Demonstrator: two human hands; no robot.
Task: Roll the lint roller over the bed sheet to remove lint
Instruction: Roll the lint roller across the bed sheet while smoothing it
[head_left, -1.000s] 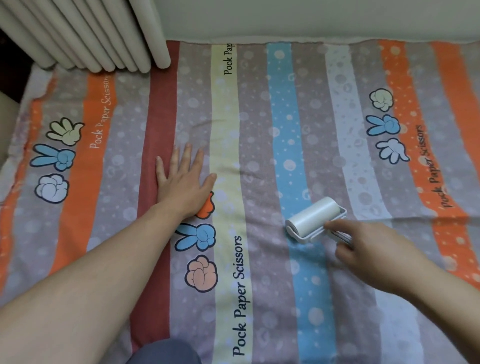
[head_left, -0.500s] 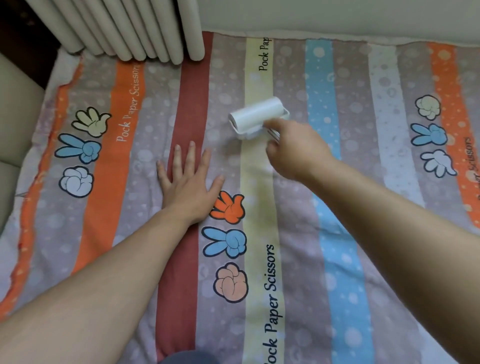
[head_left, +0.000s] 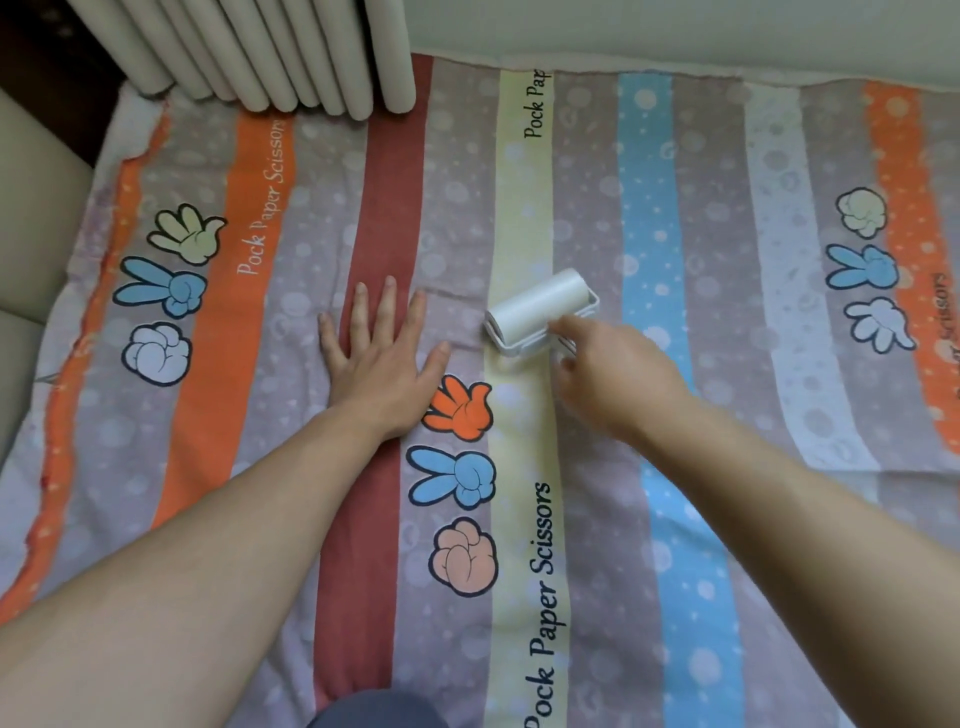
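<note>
A striped bed sheet (head_left: 675, 218) with cartoon hand prints and "Pock Paper Scissors" lettering covers the bed. The white lint roller (head_left: 540, 309) lies on its pale yellow stripe near the middle. My right hand (head_left: 613, 374) grips the roller's handle just behind the drum, index finger stretched along the frame; the handle is mostly hidden by the hand. My left hand (head_left: 382, 358) presses flat on the dark red stripe to the roller's left, fingers spread.
A white ribbed radiator (head_left: 260, 52) stands at the back left above the sheet. A beige padded surface (head_left: 31, 249) borders the left edge. A pale wall (head_left: 675, 31) runs along the far side. A fold of sheet (head_left: 909, 470) lies at the right.
The roller first went from the blue stripe up and left to the far yellow stripe, then came back toward me along that stripe. My left hand stayed flat on the red stripe.
</note>
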